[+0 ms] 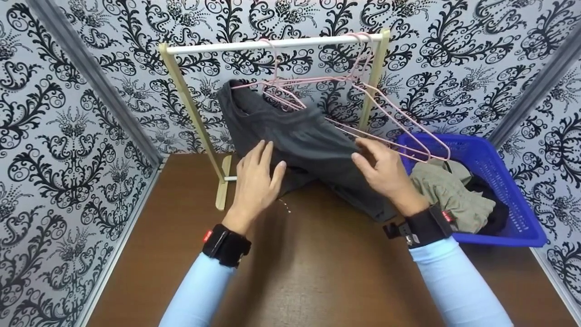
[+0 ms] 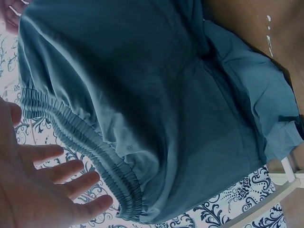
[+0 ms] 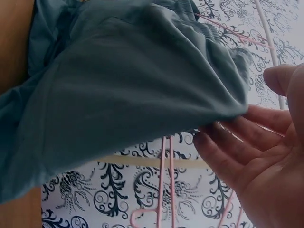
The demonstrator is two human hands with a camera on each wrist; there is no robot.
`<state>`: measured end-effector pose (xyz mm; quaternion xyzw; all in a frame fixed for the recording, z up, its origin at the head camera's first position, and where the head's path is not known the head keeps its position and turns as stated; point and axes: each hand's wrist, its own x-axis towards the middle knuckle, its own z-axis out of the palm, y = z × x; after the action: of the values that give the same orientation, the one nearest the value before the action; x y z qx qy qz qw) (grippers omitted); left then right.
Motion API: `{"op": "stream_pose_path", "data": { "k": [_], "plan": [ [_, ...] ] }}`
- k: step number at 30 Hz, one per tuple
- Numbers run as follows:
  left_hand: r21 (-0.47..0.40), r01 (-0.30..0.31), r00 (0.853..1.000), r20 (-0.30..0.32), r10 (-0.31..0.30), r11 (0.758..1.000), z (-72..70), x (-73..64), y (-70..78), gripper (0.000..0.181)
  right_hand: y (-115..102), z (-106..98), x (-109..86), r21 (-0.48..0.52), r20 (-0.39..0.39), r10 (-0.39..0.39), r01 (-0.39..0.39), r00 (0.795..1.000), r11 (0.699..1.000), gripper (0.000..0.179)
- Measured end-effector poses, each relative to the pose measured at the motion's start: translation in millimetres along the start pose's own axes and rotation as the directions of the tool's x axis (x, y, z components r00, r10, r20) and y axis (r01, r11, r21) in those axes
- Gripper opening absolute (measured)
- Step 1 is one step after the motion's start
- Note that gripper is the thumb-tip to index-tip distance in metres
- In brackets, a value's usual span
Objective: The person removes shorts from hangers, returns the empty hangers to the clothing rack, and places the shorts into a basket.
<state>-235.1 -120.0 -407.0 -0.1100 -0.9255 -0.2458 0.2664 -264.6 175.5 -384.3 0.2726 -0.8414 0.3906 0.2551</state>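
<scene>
The head view is fairly bright and even, with soft shadows and a pale patch of glare on the brown table [image 1: 295,290], and the patterned walls [image 1: 454,91] splay outward toward the frame edges. Both wrist views look dimmer and cooler, tinting the dark grey garment [image 1: 290,131] teal, with washed-out white behind it. In the right wrist view, the right hand [image 3: 266,161] is soft and slightly blurred, its fingertips shaded near the cloth
</scene>
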Motion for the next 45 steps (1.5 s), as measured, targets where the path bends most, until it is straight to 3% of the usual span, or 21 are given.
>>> {"op": "stream_pose_path", "data": {
  "k": [8,14,25,33,45],
  "plan": [
    [0.016,-0.008,1.0,-0.018,0.009,1.0,1.9,-1.9,-0.1,0.058,-1.8,14.0,2.5,0.001,0.082,0.125,-0.125,0.989,0.992,0.038],
    [0.017,-0.015,1.0,-0.018,0.015,1.0,3.0,-1.8,-1.1,0.057,-3.5,22.1,6.2,0.025,0.085,0.146,-0.148,0.986,0.989,0.03],
    [0.017,-0.008,1.0,-0.003,0.008,1.0,5.3,-2.9,-2.5,0.058,-3.6,37.1,16.8,0.014,0.006,0.072,-0.073,0.997,0.997,0.014],
    [0.007,-0.008,1.0,-0.003,0.008,1.0,5.9,-4.3,-3.1,0.058,-6.8,39.2,19.0,0.0,-0.044,0.042,-0.042,0.998,0.999,0.016],
    [-0.025,-0.023,0.999,-0.042,0.022,0.999,6.0,-2.4,-3.1,0.058,-4.0,36.3,18.7,0.012,-0.255,0.011,-0.008,0.967,1.0,0.012]
  ]
}}
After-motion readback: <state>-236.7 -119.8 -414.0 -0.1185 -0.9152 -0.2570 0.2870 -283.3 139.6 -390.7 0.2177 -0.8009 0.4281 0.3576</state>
